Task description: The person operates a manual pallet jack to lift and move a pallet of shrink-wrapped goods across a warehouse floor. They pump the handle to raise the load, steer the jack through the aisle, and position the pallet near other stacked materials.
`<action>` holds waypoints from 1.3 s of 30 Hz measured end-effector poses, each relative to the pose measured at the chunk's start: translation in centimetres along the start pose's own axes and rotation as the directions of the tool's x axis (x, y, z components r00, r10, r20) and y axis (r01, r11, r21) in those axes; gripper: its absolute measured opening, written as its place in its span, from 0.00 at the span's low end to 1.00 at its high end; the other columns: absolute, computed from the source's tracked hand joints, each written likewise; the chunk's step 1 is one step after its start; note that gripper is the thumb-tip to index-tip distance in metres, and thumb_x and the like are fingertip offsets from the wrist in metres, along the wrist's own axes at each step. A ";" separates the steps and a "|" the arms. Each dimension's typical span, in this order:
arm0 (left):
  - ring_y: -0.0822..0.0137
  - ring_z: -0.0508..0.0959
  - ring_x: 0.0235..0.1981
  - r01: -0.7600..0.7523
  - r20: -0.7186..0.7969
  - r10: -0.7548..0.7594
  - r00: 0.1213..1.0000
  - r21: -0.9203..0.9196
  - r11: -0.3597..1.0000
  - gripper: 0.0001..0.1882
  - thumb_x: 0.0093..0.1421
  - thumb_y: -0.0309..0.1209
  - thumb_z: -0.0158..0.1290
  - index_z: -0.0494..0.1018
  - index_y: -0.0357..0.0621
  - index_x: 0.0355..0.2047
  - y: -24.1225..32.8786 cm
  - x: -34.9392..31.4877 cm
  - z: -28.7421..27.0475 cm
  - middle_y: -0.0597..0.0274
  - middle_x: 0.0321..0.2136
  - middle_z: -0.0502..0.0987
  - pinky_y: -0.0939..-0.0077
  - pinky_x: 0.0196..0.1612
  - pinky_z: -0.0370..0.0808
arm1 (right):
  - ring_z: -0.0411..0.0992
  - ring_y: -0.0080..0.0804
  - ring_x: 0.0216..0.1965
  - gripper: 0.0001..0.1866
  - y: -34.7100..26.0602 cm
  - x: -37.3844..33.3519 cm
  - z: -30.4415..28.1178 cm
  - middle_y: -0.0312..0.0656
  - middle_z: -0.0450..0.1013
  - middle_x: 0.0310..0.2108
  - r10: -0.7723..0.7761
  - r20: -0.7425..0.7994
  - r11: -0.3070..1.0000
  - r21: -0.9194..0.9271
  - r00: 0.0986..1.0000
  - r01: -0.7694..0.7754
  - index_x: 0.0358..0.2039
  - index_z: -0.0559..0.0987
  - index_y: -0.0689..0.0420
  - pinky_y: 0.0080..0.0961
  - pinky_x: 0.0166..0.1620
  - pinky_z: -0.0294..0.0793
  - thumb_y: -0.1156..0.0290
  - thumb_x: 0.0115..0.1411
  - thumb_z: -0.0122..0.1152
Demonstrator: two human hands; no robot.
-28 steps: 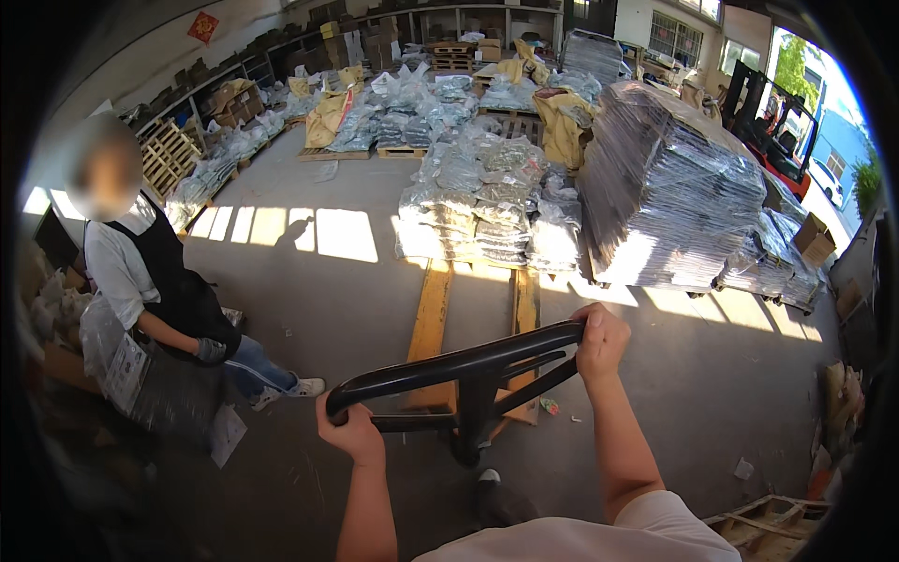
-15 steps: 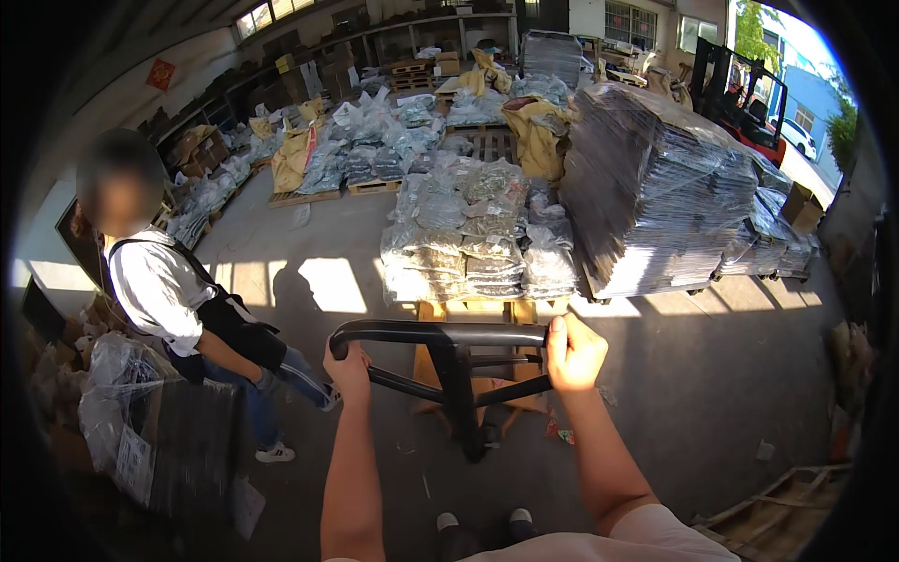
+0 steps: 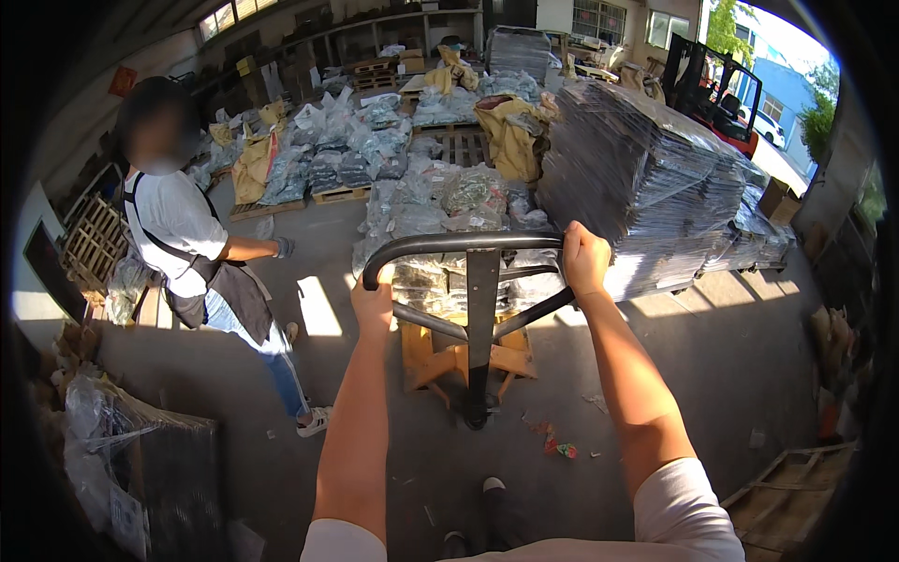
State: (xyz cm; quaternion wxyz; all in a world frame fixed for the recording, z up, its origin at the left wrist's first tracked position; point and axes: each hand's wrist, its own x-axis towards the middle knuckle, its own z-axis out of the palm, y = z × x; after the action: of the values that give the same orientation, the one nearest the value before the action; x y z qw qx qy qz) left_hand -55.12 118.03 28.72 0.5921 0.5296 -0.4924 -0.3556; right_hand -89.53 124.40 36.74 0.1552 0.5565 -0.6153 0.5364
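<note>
Both my arms reach forward to the black looped handle [image 3: 481, 318] of a pallet jack. My left hand [image 3: 373, 304] is closed round the handle's left bend, and my right hand [image 3: 586, 262] grips its right end. Below the handle shows the jack's orange-yellow body [image 3: 423, 358], low over the floor. Just beyond stands a load of clear plastic bags [image 3: 398, 217], stacked in layers and partly covered by the handle. What lies under the bags is mostly hidden.
A person [image 3: 183, 225] in a white shirt and dark apron walks at left. Wrapped grey sheets [image 3: 646, 178] are stacked at right, with a red forklift [image 3: 726, 103] behind. A wrapped stack [image 3: 178, 468] stands near left, a wooden pallet [image 3: 782, 496] near right. Scraps [image 3: 560, 449] litter the floor.
The handle has risen and swung more upright, with both my hands still on it. My feet have shifted. The person at left has stepped forward and lifted a forearm.
</note>
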 end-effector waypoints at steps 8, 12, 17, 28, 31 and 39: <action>0.76 0.77 0.23 -0.094 0.123 0.096 0.988 -0.021 0.995 0.13 0.60 0.36 0.63 0.75 0.38 0.33 -0.5 7.4 0.6 0.66 0.21 0.77 0.78 0.29 0.74 | 0.74 0.65 0.38 0.25 0.7 5.1 4.7 0.61 0.75 0.30 0.252 0.225 0.958 0.081 0.941 -0.276 0.33 0.81 0.60 0.49 0.41 0.73 0.50 0.68 0.46; 0.72 0.78 0.35 0.116 0.264 -0.078 0.961 -0.135 0.984 0.23 0.59 0.31 0.62 0.65 0.39 0.50 0.2 0.5 -4.8 0.63 0.34 0.77 0.76 0.41 0.73 | 0.63 0.53 0.25 0.22 -1.0 0.2 0.4 0.54 0.68 0.23 0.143 0.253 0.938 0.273 0.957 -0.213 0.26 0.73 0.62 0.40 0.32 0.65 0.57 0.69 0.45; 0.62 0.78 0.46 0.108 -0.011 -0.108 0.994 0.067 0.992 0.57 0.53 0.23 0.55 0.25 0.33 0.70 6.7 -0.6 -23.5 0.53 0.47 0.79 0.68 0.47 0.73 | 0.52 0.19 0.22 0.19 -5.4 -13.2 -14.2 0.33 0.55 0.16 0.097 0.411 0.899 0.354 0.906 -0.257 0.21 0.63 0.61 0.25 0.25 0.51 0.65 0.69 0.44; 0.50 0.70 0.60 -0.698 0.669 0.253 0.699 0.561 0.445 0.38 0.57 0.54 0.59 0.67 0.42 0.61 10.0 -28.9 -29.3 0.45 0.54 0.73 0.57 0.65 0.63 | 0.79 0.47 0.27 0.22 -17.2 -26.9 -22.2 0.43 0.78 0.19 0.018 0.978 0.999 -0.025 0.210 0.031 0.16 0.78 0.55 0.40 0.32 0.77 0.60 0.64 0.46; 0.52 0.80 0.43 -0.747 0.820 -0.140 0.555 0.566 0.349 0.26 0.53 0.54 0.61 0.79 0.47 0.42 9.9 -34.7 -25.4 0.54 0.34 0.81 0.57 0.53 0.74 | 0.79 0.47 0.31 0.29 -17.9 -31.9 -24.2 0.40 0.79 0.20 0.013 0.996 0.973 -0.032 0.086 0.230 0.22 0.84 0.52 0.40 0.41 0.77 0.51 0.66 0.38; 0.55 0.84 0.31 -0.735 0.830 -0.483 0.279 0.508 0.449 0.13 0.49 0.40 0.57 0.80 0.49 0.33 1.5 -46.6 -26.3 0.55 0.26 0.82 0.59 0.35 0.79 | 0.66 0.35 0.08 0.20 -19.4 -48.8 -29.5 0.37 0.66 0.05 -0.050 0.724 0.998 0.014 0.688 0.058 0.07 0.77 0.51 0.33 0.21 0.69 0.64 0.55 0.62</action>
State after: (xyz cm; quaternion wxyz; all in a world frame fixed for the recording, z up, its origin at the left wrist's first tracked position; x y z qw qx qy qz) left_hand -42.24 169.56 21.79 -0.1650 0.3677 -0.8892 -0.2166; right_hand -68.77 178.05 18.87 -0.0811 0.7398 -0.6128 0.2658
